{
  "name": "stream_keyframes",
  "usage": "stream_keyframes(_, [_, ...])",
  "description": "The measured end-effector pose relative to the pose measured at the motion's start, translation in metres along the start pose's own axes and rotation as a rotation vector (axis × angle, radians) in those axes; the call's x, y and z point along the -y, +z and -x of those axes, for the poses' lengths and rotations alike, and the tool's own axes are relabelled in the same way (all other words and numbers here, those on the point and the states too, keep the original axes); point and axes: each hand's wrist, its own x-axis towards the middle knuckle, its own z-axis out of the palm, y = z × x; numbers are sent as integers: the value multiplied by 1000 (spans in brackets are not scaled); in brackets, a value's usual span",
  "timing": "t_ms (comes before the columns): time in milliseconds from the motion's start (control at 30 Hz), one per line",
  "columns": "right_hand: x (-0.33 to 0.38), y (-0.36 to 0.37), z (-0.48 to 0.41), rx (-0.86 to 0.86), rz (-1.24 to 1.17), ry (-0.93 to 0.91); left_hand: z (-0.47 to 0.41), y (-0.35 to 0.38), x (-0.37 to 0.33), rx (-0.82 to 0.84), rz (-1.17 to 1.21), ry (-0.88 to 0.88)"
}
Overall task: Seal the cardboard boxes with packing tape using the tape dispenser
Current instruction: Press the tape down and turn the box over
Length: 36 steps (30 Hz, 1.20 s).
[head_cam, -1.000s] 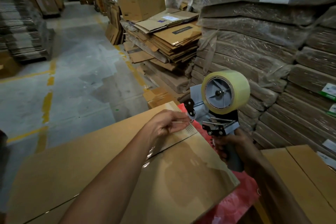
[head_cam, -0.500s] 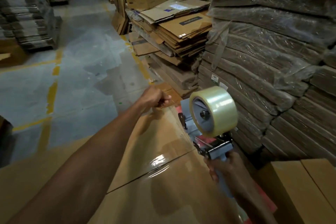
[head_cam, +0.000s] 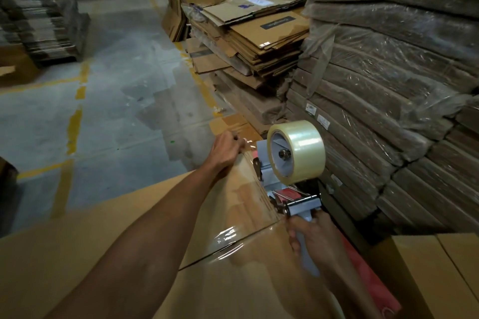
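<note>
Head view, the only view.

- We see the left hand point(head_cam: 228, 149) at the far edge of the large cardboard box point(head_cam: 116, 241). Its fingers are curled down over that edge and hold the box. A loose end of clear tape glints just beside the knuckles.
- The right hand point(head_cam: 315, 241) is wrapped tight round the grey handle of the tape dispenser point(head_cam: 285, 189). The dispenser stands upright at the box's right edge, with its metal front end touching the box top close to the centre seam. The tape roll point(head_cam: 298, 153) sits above the right hand's fingers and just right of the left hand.
- A glossy tape strip point(head_cam: 228, 234) lies along the seam, between the two forearms.

Hidden or unclear:
- The left fingertips are behind the box edge, so we cannot tell whether they also pinch the tape end.
- The lower handle and the right hand are motion-blurred. The cutting blade is not resolvable.
- The near part of the box is cut off by the frame.
- A red sheet point(head_cam: 373, 282) shows only as a sliver between this box and a second box point(head_cam: 427, 267) at lower right.
- Beyond are stacked flattened cartons point(head_cam: 259, 41) and film-wrapped bundles point(head_cam: 388, 85), whose labels are unreadable.
- The floor point(head_cam: 116, 85) has yellow lines.
</note>
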Motion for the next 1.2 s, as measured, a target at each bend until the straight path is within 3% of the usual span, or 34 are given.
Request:
stream_keyframes(367, [3, 2, 6, -56, 104, 0, -8, -2, 3, 64, -140, -56])
stream_keyframes(600, [10, 8, 9, -78, 163, 73, -5, -15, -14, 226, -262, -127])
stream_keyframes(733, [13, 12, 10, -86, 219, 91, 1, -3, -17, 71, -195, 67])
stream_keyframes(833, [16, 12, 12, -87, 182, 111, -4, 10, 1, 278, -143, 135])
stream_keyframes(1000, [17, 11, 10, -59, 215, 123, 8, 3, -12, 551, -591, 177])
stream_keyframes(1100, [19, 8, 6, -20, 315, 105, 4, 8, -17, 603, -620, 197])
stream_keyframes(1200, [20, 5, 1, -15, 401, 82, 2, 14, -10, 503, -592, 160])
